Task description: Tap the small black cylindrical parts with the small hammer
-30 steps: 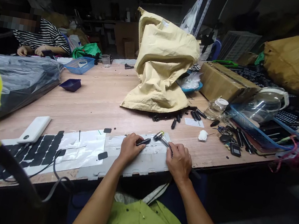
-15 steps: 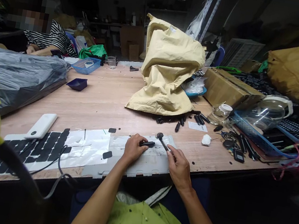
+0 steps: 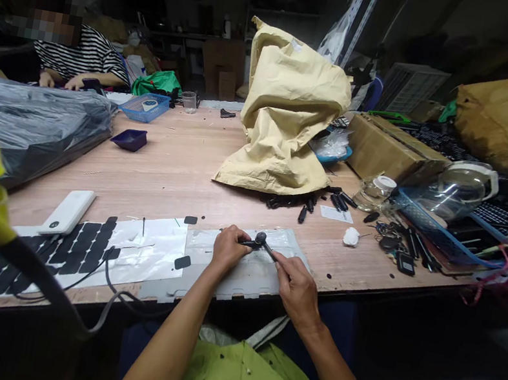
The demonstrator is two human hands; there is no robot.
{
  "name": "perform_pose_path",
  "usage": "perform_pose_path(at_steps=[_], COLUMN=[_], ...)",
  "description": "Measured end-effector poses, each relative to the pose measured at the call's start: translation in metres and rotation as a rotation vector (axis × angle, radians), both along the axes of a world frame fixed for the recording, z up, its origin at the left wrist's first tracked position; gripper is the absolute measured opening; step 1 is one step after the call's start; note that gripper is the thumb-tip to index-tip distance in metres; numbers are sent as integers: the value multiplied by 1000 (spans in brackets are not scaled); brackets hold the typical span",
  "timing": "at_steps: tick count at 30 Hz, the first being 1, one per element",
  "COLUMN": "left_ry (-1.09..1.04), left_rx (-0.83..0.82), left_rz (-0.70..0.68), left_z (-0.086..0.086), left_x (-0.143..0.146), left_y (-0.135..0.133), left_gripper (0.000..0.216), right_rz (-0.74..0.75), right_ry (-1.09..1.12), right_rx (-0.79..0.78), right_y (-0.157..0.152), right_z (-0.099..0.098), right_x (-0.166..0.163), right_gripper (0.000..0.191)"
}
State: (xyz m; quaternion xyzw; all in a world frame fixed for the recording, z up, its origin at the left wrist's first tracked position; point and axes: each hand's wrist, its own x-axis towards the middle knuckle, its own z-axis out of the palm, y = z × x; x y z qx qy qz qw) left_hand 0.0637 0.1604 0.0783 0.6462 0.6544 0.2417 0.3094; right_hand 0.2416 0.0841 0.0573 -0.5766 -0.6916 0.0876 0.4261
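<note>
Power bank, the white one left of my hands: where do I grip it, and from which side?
Grip the power bank across its two long edges, coming down from above. It lies flat on the table, so only the edges offer purchase, and its length slants away to the right, so turn the hand to match. The left hand is nearer but holds a black part.

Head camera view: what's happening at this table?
A person seated at the wooden table pins a small black part to a pale sheet with the left hand. The right hand holds a small hammer-like tool, its head at that part. Similar black parts lie beside a tan paper bag.
</note>
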Motion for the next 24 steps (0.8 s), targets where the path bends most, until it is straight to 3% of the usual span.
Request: perform_pose_path(at_steps=[7,12,20,24], left_ry=[-4,-26,-51,-58], left_rx=[20,-17,-41,-75], left_rz=[14,11,11,6], left_z=[-1,-2,1,5], left_x=[3,5,9,9], left_y=[-1,-1,-4,-5], left_gripper=[17,18,19,18], right_rz=[33,76,-184,-195], right_ry=[21,-20,-182,-284], right_rx=[20,13,115,126], right_y=[0,3,35,55], right_z=[7,2,-6,-19], right_x=[-8,-8,37,49], right_gripper=[33,32,26,25])
